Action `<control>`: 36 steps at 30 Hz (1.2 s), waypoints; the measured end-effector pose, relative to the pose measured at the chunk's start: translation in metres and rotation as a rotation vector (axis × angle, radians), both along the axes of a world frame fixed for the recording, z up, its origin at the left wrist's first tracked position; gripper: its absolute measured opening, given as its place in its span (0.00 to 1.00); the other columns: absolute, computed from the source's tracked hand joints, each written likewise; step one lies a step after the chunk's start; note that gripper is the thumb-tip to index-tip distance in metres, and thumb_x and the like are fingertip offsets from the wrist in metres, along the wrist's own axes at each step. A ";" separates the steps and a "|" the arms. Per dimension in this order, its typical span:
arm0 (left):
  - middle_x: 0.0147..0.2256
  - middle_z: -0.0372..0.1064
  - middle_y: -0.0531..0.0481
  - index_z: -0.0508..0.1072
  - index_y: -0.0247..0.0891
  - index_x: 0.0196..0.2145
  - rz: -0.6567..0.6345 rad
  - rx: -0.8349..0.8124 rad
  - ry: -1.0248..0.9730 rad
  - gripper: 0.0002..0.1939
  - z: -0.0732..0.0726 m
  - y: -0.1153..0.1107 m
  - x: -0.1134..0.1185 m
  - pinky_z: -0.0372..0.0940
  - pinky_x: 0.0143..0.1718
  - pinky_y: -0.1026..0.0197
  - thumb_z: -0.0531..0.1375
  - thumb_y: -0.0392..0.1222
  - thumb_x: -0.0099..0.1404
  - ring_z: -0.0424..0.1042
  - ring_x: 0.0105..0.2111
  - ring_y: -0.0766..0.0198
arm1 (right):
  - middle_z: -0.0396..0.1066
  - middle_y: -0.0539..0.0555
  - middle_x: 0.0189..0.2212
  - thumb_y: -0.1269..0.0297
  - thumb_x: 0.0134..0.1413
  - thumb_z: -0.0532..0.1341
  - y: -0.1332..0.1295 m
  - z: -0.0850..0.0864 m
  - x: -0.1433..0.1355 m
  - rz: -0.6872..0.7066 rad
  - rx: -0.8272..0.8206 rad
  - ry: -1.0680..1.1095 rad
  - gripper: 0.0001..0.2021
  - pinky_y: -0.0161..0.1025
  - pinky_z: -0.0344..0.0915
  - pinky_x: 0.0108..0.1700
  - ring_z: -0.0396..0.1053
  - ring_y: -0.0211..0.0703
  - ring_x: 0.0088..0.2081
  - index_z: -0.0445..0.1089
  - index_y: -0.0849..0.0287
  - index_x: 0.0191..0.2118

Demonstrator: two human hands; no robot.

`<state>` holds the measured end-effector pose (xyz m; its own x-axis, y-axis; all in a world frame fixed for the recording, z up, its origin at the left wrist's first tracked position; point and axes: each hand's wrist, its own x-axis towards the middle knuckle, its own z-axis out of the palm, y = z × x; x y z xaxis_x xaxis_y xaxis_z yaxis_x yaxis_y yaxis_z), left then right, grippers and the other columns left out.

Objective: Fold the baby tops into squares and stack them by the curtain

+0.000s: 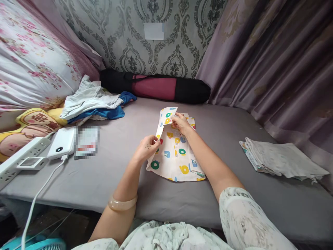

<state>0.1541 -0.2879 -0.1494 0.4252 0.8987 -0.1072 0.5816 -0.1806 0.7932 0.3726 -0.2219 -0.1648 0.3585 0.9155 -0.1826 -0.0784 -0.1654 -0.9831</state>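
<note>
A white child's garment point(171, 156) printed with colourful rounded figures lies partly folded on the grey sheet in front of me. My left hand point(147, 148) pinches its left edge between thumb and fingers. Farther up, my right hand point(180, 123) grips a raised sleeve-like flap of the same cloth, which stands up off the rest. The lower part of the garment rests flat, with its hem toward me. Whether it is a shirt or another kind of garment, I cannot tell.
Folded clothes point(278, 158) lie at the right. To the left are a crumpled clothes pile point(93, 97), a power bank point(62, 142) with a white cable, a power strip point(24, 158) and a blurred packet point(87, 140). A black and maroon long bag point(154, 86) lies along the wall.
</note>
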 end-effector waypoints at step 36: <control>0.62 0.59 0.46 0.69 0.44 0.49 -0.411 0.228 0.303 0.16 -0.025 -0.002 0.005 0.51 0.63 0.44 0.59 0.46 0.63 0.47 0.67 0.48 | 0.42 0.57 0.71 0.58 0.69 0.42 0.033 -0.030 -0.008 0.381 -0.115 -1.337 0.28 0.50 0.29 0.69 0.35 0.47 0.71 0.48 0.63 0.69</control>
